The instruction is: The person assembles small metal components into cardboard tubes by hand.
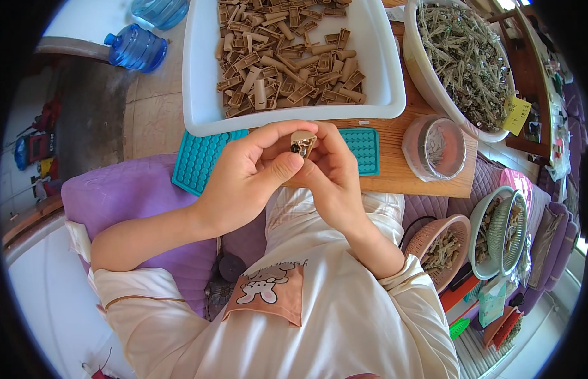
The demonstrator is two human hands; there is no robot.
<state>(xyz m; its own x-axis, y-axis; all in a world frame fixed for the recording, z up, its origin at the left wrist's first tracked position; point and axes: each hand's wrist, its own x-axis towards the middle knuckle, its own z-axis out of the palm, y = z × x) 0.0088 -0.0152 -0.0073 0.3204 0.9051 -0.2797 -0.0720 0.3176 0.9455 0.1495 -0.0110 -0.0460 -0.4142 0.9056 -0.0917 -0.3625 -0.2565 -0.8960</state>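
Wooden and warm brown, the table is carrying a white rectangular tray, where a heap of brown plastic casings is lying. Right of the tray, a round basin is holding slender grey-green pieces. Two teal gridded trays are showing either side of the hands. The person's left hand and right hand are meeting near the tray's front edge, their fingers closing together on one small brown piece with shiny metallic parts.

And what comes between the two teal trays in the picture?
In the head view, the left hand and right hand, holding a small tan piece, come between them; the hands hide what lies behind.
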